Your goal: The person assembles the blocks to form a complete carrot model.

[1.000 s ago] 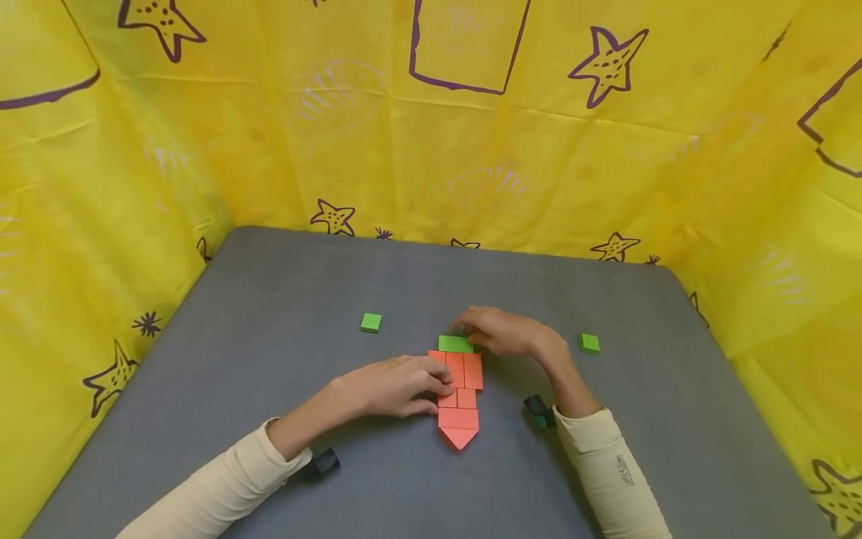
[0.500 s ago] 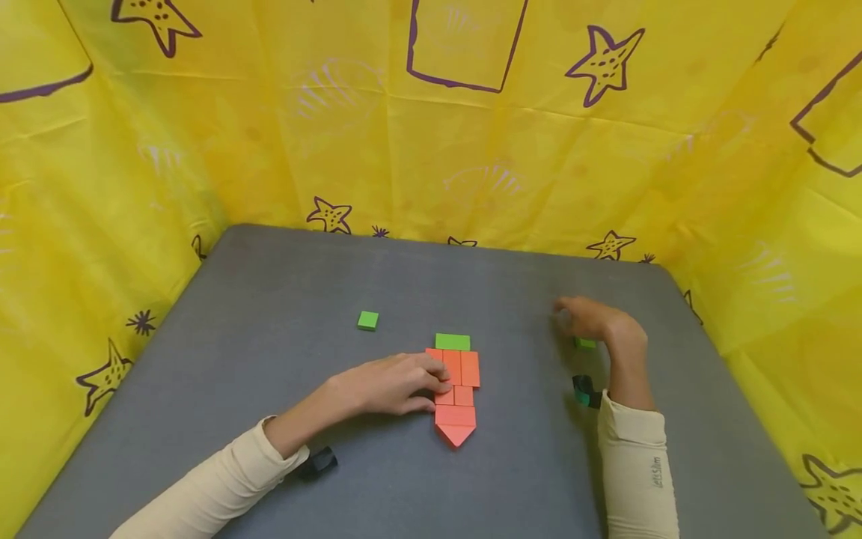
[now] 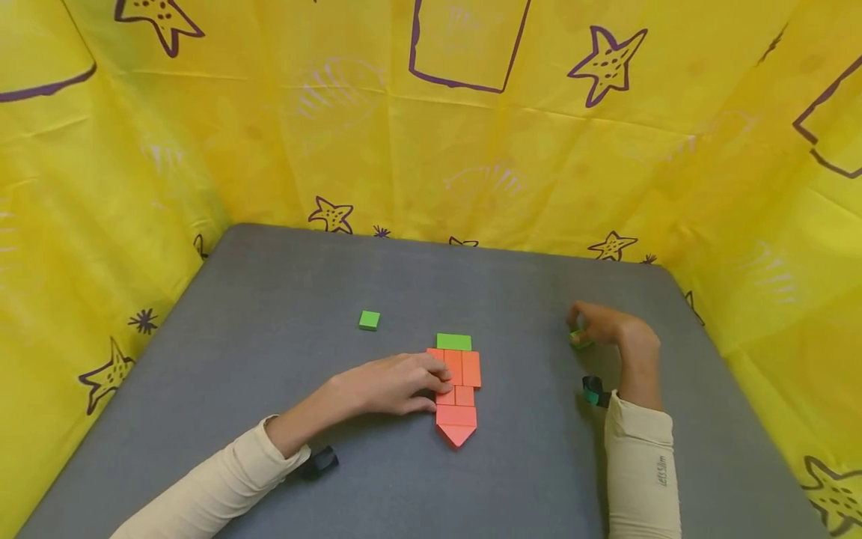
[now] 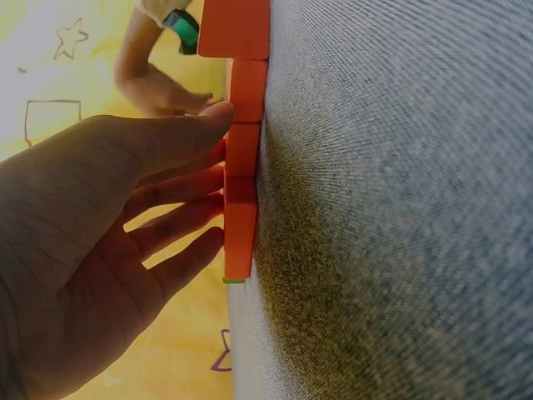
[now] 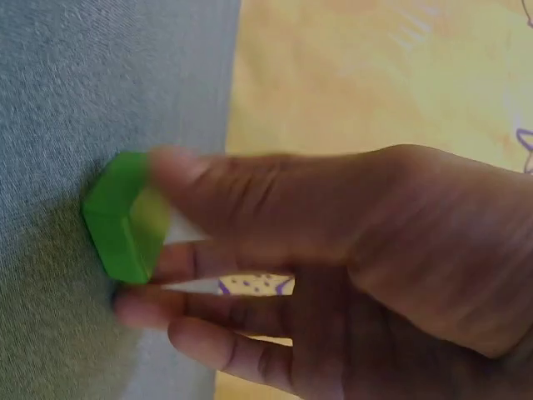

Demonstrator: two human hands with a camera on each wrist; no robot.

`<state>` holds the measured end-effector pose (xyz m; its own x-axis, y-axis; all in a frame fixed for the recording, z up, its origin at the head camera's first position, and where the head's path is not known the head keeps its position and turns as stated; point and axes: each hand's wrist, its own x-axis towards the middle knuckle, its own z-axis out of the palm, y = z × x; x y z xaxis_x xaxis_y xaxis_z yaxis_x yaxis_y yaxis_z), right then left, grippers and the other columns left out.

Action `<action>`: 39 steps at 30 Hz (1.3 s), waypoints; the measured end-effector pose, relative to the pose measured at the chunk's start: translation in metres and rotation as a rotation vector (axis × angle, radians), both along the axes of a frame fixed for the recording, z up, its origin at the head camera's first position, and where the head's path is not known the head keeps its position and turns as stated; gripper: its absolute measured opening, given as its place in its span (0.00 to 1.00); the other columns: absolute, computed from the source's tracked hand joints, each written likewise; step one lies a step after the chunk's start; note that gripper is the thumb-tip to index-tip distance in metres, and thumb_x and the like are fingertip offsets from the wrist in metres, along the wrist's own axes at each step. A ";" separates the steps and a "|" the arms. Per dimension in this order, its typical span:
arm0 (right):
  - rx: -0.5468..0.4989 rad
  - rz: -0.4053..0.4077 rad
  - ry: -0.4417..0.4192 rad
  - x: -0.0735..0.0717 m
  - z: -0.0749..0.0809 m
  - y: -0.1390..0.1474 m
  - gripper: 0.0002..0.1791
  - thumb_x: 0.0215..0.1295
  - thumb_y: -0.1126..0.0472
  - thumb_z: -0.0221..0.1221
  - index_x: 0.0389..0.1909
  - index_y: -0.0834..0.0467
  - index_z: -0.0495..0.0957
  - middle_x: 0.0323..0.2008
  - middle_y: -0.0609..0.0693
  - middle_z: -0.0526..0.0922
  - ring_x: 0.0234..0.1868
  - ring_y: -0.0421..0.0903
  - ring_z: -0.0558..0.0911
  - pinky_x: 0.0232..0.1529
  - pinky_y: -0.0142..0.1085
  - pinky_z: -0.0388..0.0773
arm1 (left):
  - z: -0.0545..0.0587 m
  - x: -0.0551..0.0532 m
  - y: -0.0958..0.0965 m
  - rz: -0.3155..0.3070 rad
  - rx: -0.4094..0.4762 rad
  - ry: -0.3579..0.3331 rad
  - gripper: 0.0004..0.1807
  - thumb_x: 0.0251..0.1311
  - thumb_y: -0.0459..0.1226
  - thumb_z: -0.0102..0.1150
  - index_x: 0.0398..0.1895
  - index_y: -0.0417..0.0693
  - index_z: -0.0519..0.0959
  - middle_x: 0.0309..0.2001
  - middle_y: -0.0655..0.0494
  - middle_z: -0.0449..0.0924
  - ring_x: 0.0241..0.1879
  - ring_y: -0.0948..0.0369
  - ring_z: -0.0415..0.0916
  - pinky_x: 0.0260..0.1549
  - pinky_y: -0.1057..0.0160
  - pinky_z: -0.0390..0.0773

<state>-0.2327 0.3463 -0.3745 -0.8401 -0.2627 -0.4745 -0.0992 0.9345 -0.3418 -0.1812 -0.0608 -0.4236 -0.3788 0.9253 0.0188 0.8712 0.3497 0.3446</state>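
Note:
Orange blocks [image 3: 471,369] lie flat and close together in a column, with an orange triangular block [image 3: 457,435] pointing toward me at the near end. Across the column's far end lies a green rectangular block [image 3: 454,342]. My left hand [image 3: 393,385] rests its fingertips on the column's left side; in the left wrist view its fingers [image 4: 179,196] are extended against the orange blocks. To the right, my right hand [image 3: 609,323] pinches a small green square block [image 5: 121,242] between thumb and fingers, low over the table. The hand partly covers that block in the head view.
Another green square block [image 3: 369,320] lies left of the column, beyond my left hand. The grey table [image 3: 303,277] is bordered at the back and sides by a yellow patterned cloth [image 3: 458,150]. A black strap device [image 3: 319,463] sits under the left wrist.
My right hand has left the green rectangular block, moved right and closed its fingers on the green square block there. The left hand has stayed on the orange blocks.

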 end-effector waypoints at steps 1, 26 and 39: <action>-0.005 0.008 -0.001 0.000 0.000 0.001 0.22 0.63 0.66 0.69 0.54 0.66 0.73 0.48 0.64 0.78 0.45 0.57 0.77 0.46 0.48 0.78 | 0.000 0.000 0.000 -0.001 -0.001 0.005 0.20 0.69 0.40 0.67 0.62 0.47 0.84 0.61 0.54 0.83 0.63 0.60 0.78 0.66 0.60 0.79; -0.085 0.413 0.307 -0.017 -0.019 -0.122 0.15 0.66 0.66 0.69 0.51 0.66 0.81 0.44 0.56 0.82 0.43 0.50 0.78 0.47 0.42 0.78 | -0.001 -0.001 0.001 -0.011 0.017 0.015 0.19 0.69 0.40 0.68 0.60 0.46 0.85 0.59 0.54 0.83 0.60 0.60 0.79 0.65 0.61 0.80; -0.109 0.431 0.225 -0.014 -0.027 -0.135 0.17 0.68 0.68 0.66 0.56 0.60 0.80 0.46 0.54 0.82 0.43 0.47 0.76 0.48 0.39 0.77 | -0.001 -0.001 0.002 -0.014 0.016 0.015 0.19 0.68 0.40 0.69 0.60 0.47 0.86 0.58 0.54 0.84 0.60 0.60 0.79 0.64 0.62 0.80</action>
